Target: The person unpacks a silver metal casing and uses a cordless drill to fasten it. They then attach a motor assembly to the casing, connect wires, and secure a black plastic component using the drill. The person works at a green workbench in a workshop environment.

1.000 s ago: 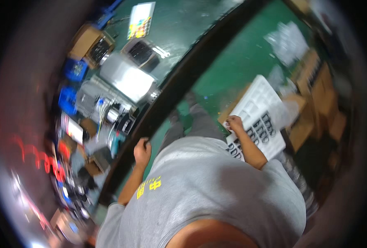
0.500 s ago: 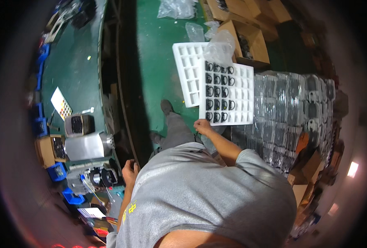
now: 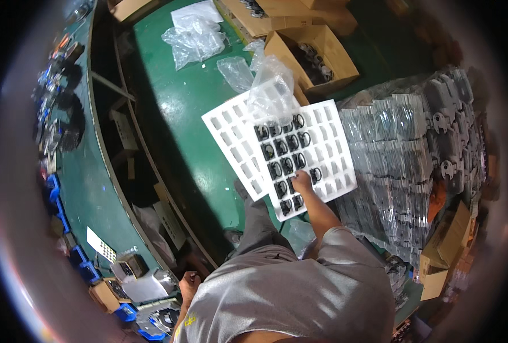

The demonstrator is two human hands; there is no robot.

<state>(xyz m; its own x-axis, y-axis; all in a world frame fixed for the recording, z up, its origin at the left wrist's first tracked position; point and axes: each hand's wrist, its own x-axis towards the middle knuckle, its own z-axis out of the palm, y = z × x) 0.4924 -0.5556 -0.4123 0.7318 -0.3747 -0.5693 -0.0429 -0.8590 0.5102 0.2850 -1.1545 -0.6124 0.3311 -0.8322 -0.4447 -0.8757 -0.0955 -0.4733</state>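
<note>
Right fingers (image 3: 301,180) on white tray (image 3: 334,163).

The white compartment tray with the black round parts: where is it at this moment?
In the head view, the white tray lies right of centre, overlapping a second white tray, left of the stacked clear trays, under the right hand.

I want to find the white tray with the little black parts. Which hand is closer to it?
The right hand rests on the white tray among the black parts. The left hand is far away by the workbench.

Clear-tray stacks (image 3: 402,148) block right; green floor (image 3: 179,103) left open (bags (image 3: 194,37) beyond).
</note>
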